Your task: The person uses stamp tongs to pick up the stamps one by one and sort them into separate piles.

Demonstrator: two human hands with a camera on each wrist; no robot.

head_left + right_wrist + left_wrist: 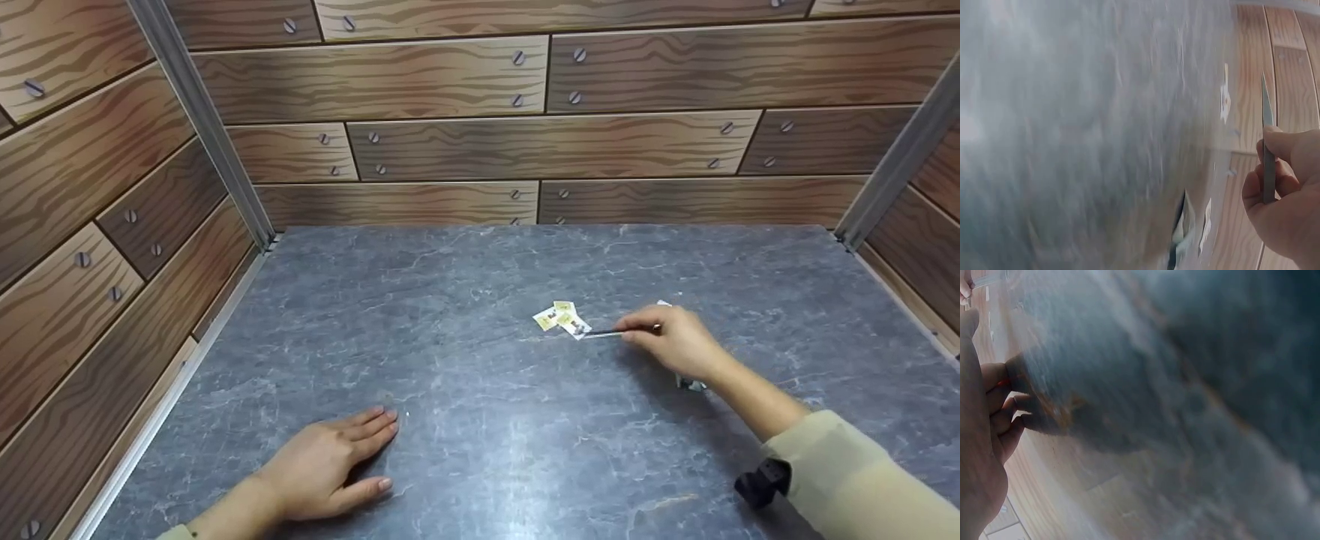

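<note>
My right hand (679, 341) pinches a pair of slim, pointed metal tweezers (1267, 146) between thumb and fingers. In the head view the tweezers' tip points left and meets the near corner of several small white-and-yellow paper pieces (573, 326), which overlap on the table. In the right wrist view the tip stands up to the right of these papers (1225, 103). My left hand (319, 465) rests on the table at the front left with its fingers extended, holding nothing.
A small greenish item (690, 384) lies under my right wrist, partly hidden. A white scrap (664, 303) shows just behind the right hand. The grey marbled tabletop (450, 375) is bounded by wood-patterned walls (450, 79) at the back and sides.
</note>
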